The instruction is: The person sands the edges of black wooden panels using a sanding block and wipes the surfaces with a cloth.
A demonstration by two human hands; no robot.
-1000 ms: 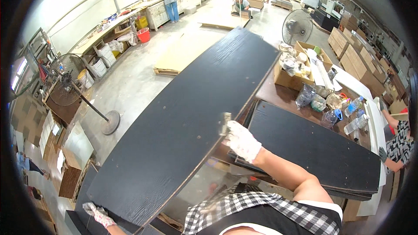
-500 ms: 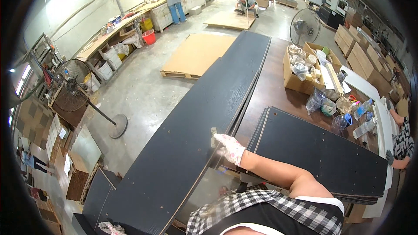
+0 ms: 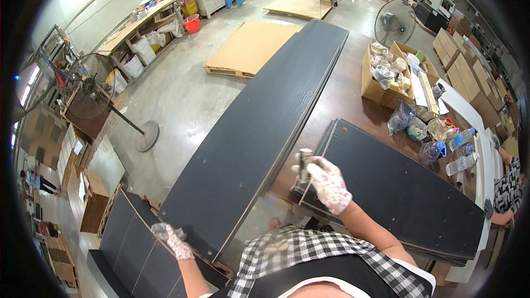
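A long dark panel (image 3: 248,121) with small holes stretches away in front of me, one end close to my body. My right hand (image 3: 329,185), in a white flower-print glove, is closed round a small grey-beige block-like piece (image 3: 305,164); its exact kind is unclear. This hand hovers over the near left corner of a stack of dark panels (image 3: 397,182). At the long panel's near left end, my left hand (image 3: 179,244), gloved the same way, grips a crumpled grey cloth (image 3: 160,230). Further dark panels (image 3: 130,237) lie beneath and left of it.
On the brown table (image 3: 353,99) stand cardboard boxes (image 3: 381,96) of bagged items, with plastic bottles (image 3: 462,163) alongside. At the right edge another person's arm (image 3: 501,218) reaches the panel stack. Standing fans (image 3: 395,22) and a pallet with a tan board (image 3: 248,49) are farther off.
My right hand has lifted off the long panel's edge and moved right with the small piece. My left hand has come further into view, up and right, with the cloth.
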